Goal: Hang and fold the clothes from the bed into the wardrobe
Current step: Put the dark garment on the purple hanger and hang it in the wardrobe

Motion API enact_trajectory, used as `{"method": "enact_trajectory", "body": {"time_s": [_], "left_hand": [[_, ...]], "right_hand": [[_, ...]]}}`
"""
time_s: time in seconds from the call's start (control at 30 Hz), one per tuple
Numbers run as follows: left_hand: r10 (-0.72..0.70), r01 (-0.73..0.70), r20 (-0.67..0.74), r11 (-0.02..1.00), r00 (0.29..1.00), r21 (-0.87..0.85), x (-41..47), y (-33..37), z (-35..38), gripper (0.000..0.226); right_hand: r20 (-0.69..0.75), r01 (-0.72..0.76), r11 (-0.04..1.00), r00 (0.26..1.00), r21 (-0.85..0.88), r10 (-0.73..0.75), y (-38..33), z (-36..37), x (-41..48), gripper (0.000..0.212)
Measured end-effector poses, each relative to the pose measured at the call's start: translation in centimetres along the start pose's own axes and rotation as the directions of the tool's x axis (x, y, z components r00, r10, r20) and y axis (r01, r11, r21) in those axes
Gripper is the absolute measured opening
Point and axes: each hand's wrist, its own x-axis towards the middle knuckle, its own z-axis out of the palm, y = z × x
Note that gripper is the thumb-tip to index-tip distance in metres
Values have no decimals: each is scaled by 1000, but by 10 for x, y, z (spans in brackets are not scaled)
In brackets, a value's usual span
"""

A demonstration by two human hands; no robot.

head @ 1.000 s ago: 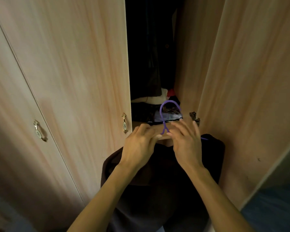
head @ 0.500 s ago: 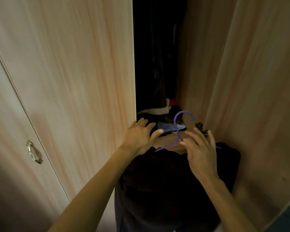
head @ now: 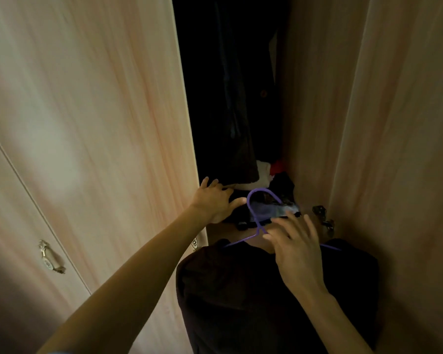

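A dark garment (head: 253, 297) hangs on a purple hanger (head: 253, 208) in front of the open wardrobe gap. My right hand (head: 297, 249) grips the hanger at its neck, just under the hook, fingers spread over the collar. My left hand (head: 215, 200) is off the garment, fingers apart, resting at the edge of the left wardrobe door (head: 113, 123). Inside the wardrobe (head: 228, 85) dark clothes hang, and folded clothes (head: 266, 172) in white, red and dark colours lie piled on a shelf.
The right wardrobe door (head: 394, 149) stands open close to the garment, its metal handle (head: 322, 218) just beyond my right hand. A second closed door with a handle (head: 50, 258) is at the left. The gap between the doors is narrow.
My left hand let go of the hanger and moved up and left to the edge of the left door. My right hand stays on the hanger, and the view has tilted upward.
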Motion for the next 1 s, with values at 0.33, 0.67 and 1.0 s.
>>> {"method": "enact_trajectory", "body": {"time_s": [0.33, 0.67, 1.0], "left_hand": [[-222, 146, 182, 923, 958, 356, 23, -4, 10, 90], [-192, 152, 84, 925, 978, 349, 0, 0, 24, 116], [-70, 65, 3, 935, 998, 349, -82, 20, 3, 103]], "right_hand": [[15, 10, 984, 1000, 178, -13, 19, 20, 16, 31], [31, 53, 963, 997, 265, -64, 14, 10, 10, 4], [-22, 104, 952, 995, 288, -101, -5, -26, -11, 26]]}}
